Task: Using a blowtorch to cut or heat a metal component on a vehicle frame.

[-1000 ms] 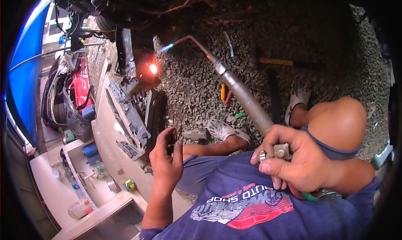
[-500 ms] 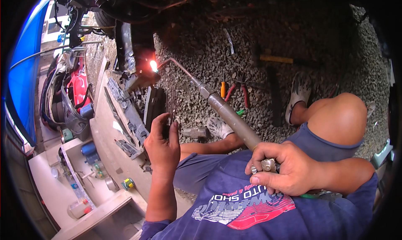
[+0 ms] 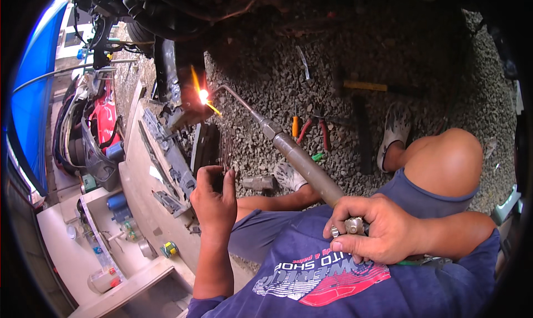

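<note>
My right hand (image 3: 386,229) is wrapped round the valve end of a long gas welding torch (image 3: 311,171). The torch slants up to the left, its thin bent tip close to a bright glowing spot (image 3: 204,96) with yellow streaks. That glow sits at the lower end of a dark metal vehicle part (image 3: 169,68). Between the thumb and fingers of my left hand (image 3: 215,201) is a bundle of thin rods (image 3: 226,146), pointing upward below the glow. Whether any rod touches the hot spot cannot be made out.
Red-handled pliers (image 3: 324,134), an orange-handled screwdriver (image 3: 295,126) and a hammer head (image 3: 260,183) lie on the gravel (image 3: 266,51). A yellow-and-black tool (image 3: 365,86) lies farther off. Loose grey body parts (image 3: 166,146) rest at the left, near a pale bumper-like panel (image 3: 136,176).
The glow at the metal has flared, with yellow streaks now shooting up and down from it. My left hand with the rods has dropped slightly. The torch has barely moved.
</note>
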Demonstrator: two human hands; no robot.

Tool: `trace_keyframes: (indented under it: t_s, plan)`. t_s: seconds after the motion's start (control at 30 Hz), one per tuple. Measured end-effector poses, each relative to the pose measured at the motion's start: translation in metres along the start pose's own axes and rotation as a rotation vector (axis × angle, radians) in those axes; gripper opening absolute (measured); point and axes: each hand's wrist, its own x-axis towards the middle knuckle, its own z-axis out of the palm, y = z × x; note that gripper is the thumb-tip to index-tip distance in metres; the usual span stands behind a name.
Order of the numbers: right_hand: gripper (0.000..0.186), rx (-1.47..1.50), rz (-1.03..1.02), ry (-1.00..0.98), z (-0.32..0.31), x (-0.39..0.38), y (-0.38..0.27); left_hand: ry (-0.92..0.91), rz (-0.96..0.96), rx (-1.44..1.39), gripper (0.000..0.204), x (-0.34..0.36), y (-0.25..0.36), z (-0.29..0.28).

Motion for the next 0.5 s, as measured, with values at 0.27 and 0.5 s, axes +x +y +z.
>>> trace_keyframes:
  t_s: [0.27, 0.5]
  plan:
    - [0.021, -0.041, -0.039, -0.003, 0.0003, 0.0011, -0.001, 0.012, 0.043, -0.016, 0.024, -0.0056, -0.0038, 0.0026]
    - [0.021, -0.074, -0.079, 0.003, -0.0014, 0.0011, 0.0009, 0.041, 0.036, -0.041, 0.023, -0.0041, -0.0072, 0.0047]
